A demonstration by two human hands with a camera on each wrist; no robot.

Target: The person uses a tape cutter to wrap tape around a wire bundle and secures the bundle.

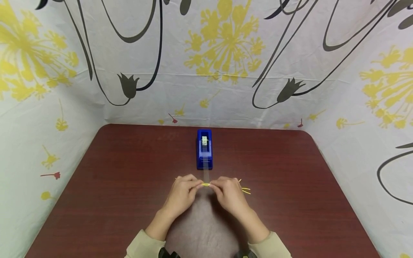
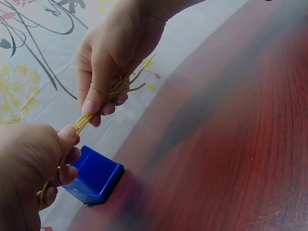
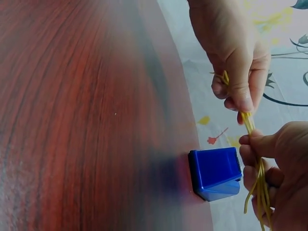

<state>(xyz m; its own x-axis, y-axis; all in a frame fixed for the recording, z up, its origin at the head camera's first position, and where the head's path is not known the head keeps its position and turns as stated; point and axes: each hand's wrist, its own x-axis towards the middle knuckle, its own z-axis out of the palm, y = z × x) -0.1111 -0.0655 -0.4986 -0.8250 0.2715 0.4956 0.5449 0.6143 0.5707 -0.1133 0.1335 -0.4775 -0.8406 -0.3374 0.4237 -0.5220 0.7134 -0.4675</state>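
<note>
Both hands pinch one bundle of thin yellow strands (image 1: pixel 205 184) between thumb and fingers, with a short stretch showing between them. My left hand (image 1: pixel 182 193) grips it on the left, my right hand (image 1: pixel 230 195) on the right. Loose strand ends stick out past the right hand; in the right wrist view the yellow strands (image 3: pixel 261 190) fan out below its fingers. A clear strip of tape (image 1: pixel 206 175) reaches from the blue tape dispenser (image 1: pixel 204 161) toward the bundle between the hands. Whether the tape touches the strands I cannot tell.
The dispenser stands near the far edge of the dark red-brown table (image 1: pixel 135 161), straight ahead of the hands. A white cloth (image 1: pixel 206 100) with yellow and grey flower patterns hangs around the table's back and sides.
</note>
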